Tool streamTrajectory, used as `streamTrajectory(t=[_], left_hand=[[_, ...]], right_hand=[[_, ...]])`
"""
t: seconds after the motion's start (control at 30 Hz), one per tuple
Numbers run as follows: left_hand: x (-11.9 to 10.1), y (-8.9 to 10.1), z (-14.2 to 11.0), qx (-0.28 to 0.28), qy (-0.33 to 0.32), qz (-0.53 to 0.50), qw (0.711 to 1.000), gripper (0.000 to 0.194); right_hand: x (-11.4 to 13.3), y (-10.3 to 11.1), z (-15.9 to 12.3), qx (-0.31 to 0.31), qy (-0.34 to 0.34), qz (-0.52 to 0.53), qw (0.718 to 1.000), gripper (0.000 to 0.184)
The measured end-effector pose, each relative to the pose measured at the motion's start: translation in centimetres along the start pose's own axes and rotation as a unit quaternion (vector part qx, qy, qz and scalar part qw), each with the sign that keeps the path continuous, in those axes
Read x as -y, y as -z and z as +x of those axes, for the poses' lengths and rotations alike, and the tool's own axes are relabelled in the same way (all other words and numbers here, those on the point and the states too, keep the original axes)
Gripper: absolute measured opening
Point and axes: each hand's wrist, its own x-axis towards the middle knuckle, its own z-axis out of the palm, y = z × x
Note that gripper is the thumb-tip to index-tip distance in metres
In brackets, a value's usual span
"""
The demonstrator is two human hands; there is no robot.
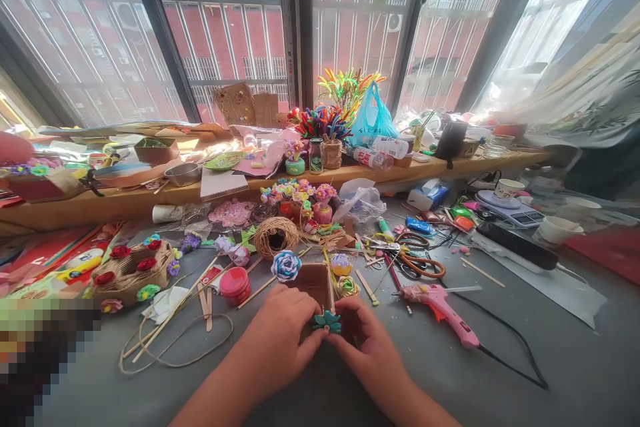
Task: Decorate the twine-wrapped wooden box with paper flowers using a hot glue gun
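A small teal flower (327,322) is pinched between the fingertips of my left hand (287,327) and my right hand (367,337). It sits against the near side of a small brown cardboard box (316,278), which both hands surround. A blue-and-white rolled flower (287,265) stands at the box's far left corner. Close to its right side are a lilac-and-yellow flower (342,264) and a yellow-green flower (349,287). My fingers and palms hide much of the box's near part.
A pink glue gun (453,313) with a black cord lies to the right, near scissors (420,263). At left are a red-lidded tub (235,285), craft sticks (205,307), loose twine (185,363) and a flower-trimmed box (133,273). A twine ball (277,237) lies behind.
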Motion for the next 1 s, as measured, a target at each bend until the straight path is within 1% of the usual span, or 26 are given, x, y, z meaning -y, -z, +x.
streamTrajectory(t=[0.27,0.33,0.37,0.4,0.43,0.47,0.53,0.57,0.6,0.63,0.67,0.7,0.73,0.77,0.8,0.83,0.87,0.9,0.93,0.97,1.0], left_hand=[[-0.3,-0.3,0.4,-0.009,0.010,0.018,1.000,0.008],[-0.3,-0.5,0.7,-0.025,0.018,0.039,0.999,0.007],[-0.3,-0.7,0.8,-0.043,0.020,0.052,0.998,0.006],[-0.2,-0.8,0.8,-0.070,0.019,0.064,0.995,0.006],[-0.1,-0.9,0.7,-0.105,0.010,0.075,0.992,0.011],[0.0,-1.0,0.3,-0.147,-0.007,0.085,0.985,0.019],[0.7,-1.1,-1.0,-0.240,-0.061,0.098,0.964,0.039],[1.1,-1.1,-1.9,-0.285,-0.089,0.098,0.949,0.042],[1.7,-1.1,-2.9,-0.327,-0.111,0.091,0.934,0.040],[2.3,-1.1,-4.1,-0.363,-0.123,0.070,0.921,0.033],[3.0,-1.2,-5.2,-0.393,-0.122,0.036,0.911,0.026],[3.7,-1.3,-6.2,-0.423,-0.106,-0.004,0.900,0.022],[4.3,-1.4,-7.0,-0.439,-0.065,-0.063,0.894,0.017],[4.8,-1.5,-7.6,-0.458,0.010,-0.141,0.878,0.008],[5.1,-1.7,-8.1,-0.479,0.089,-0.230,0.842,0.012],[5.2,-1.9,-8.3,-0.498,0.162,-0.323,0.788,0.023],[5.0,-2.1,-8.4,-0.511,0.223,-0.409,0.723,0.033],[4.6,-2.5,-8.4,-0.514,0.264,-0.483,0.658,0.040],[3.9,-2.9,-8.4,-0.509,0.285,-0.543,0.604,0.045],[2.9,-3.4,-8.3,-0.491,0.300,-0.585,0.572,0.047],[1.8,-4.1,-8.2,-0.458,0.306,-0.620,0.558,0.050]], right_hand=[[-0.7,0.2,0.1,0.018,0.014,-0.009,1.000,0.035],[-0.7,0.3,0.3,0.013,0.023,-0.023,0.999,0.038],[-0.6,0.4,0.5,0.011,0.028,-0.032,0.999,0.040],[-0.5,0.4,0.5,0.009,0.034,-0.040,0.999,0.041],[-0.5,0.5,0.6,0.006,0.041,-0.046,0.998,0.042],[-0.5,0.6,0.6,0.004,0.048,-0.050,0.998,0.043],[-0.6,0.7,0.5,0.000,0.065,-0.056,0.996,0.040],[-0.7,0.8,0.5,-0.004,0.072,-0.060,0.996,0.038],[-0.8,0.8,0.4,-0.010,0.078,-0.065,0.995,0.036],[-0.9,0.8,0.4,-0.018,0.084,-0.072,0.994,0.032],[-1.0,0.9,0.4,-0.029,0.089,-0.080,0.992,0.027],[-1.0,1.0,0.4,-0.040,0.093,-0.089,0.991,0.022],[-0.9,1.1,0.4,-0.049,0.096,-0.098,0.989,0.018],[-0.8,1.3,0.4,-0.057,0.099,-0.108,0.988,0.016],[-0.6,1.5,0.3,-0.065,0.103,-0.117,0.986,0.016],[-0.4,1.6,0.2,-0.075,0.113,-0.128,0.982,0.016],[-0.1,1.8,-0.1,-0.088,0.133,-0.140,0.977,0.016],[0.1,1.7,-0.4,-0.100,0.164,-0.153,0.969,0.018],[0.3,1.6,-0.9,-0.098,0.208,-0.167,0.959,0.024],[0.5,1.2,-1.5,-0.074,0.267,-0.181,0.944,0.031],[0.5,0.5,-2.2,-0.028,0.331,-0.192,0.923,0.037]])
